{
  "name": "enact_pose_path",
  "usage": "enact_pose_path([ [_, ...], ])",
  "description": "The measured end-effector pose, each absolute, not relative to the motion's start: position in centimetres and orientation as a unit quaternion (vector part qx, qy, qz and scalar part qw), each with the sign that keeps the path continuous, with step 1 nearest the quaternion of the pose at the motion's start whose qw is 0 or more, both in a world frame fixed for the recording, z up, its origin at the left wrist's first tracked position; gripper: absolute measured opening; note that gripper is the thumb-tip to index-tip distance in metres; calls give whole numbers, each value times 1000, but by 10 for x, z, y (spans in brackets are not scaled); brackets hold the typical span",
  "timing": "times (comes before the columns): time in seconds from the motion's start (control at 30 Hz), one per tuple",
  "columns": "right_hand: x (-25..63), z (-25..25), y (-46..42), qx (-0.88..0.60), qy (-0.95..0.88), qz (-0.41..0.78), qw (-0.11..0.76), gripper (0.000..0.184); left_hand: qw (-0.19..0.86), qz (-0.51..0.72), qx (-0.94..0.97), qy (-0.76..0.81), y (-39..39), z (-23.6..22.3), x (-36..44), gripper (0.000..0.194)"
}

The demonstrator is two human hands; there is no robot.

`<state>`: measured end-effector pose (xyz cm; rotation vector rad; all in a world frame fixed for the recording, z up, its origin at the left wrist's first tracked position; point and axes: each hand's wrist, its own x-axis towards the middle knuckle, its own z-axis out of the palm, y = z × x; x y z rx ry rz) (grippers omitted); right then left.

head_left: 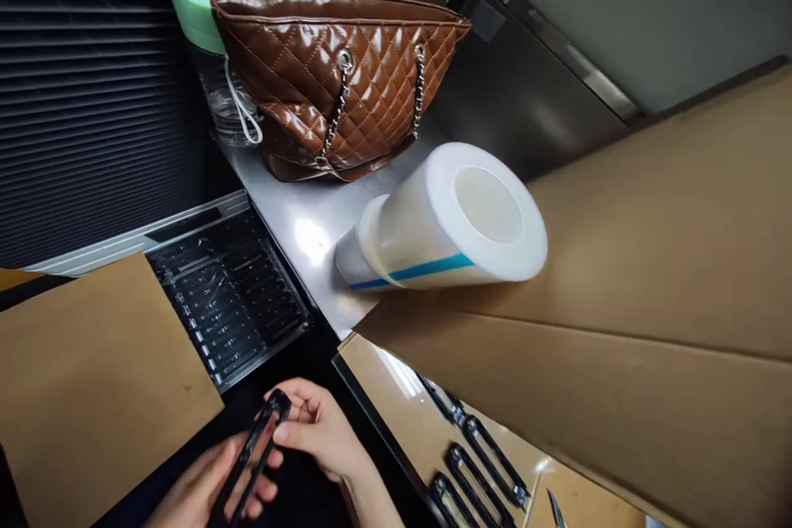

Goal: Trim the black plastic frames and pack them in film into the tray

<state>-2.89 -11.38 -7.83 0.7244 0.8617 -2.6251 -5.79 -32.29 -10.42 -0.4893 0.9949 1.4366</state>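
Between the fingers (294, 434), a black frame (249, 445) sits tilted.

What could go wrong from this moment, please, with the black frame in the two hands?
The black frame could slip, as the left hand and right hand hold it in the air. The right forearm may brush the other frames lying near the edge of the brown surface. A pointed tool lies near those frames and might scratch one.

Left hand (201, 478) curled, gripping; right hand (322, 431) beside it, pinching
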Motion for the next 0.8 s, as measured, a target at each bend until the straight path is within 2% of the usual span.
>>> enact_pose_path([
  [0.17, -69, -99, -127, 323, 377, -861, 114, 47, 513, 545, -92, 657, -336, -139, -93, 65],
  [0.3, -90, -123, -136, 326, 371, -864, 98, 45, 508, 493, -81, 702, -341, -154, -113, 76],
  [0.43, -115, -155, -130, 334, 393, -852, 89, 44, 494, 427, 17, 757, -347, -176, -160, 68],
  [0.57, -134, -189, -120, 446, 463, -766, 14, 54, 411, 357, 88, 834, -340, -231, -239, 61],
  [0.7, -96, -229, -129, 473, 504, -719, 77, 63, 283, 294, 166, 898, -312, -302, -321, 56],
  [0.8, -34, -267, -149, 526, 505, -677, 102, 77, 225, 223, 185, 930, -290, -349, -362, 39],
])
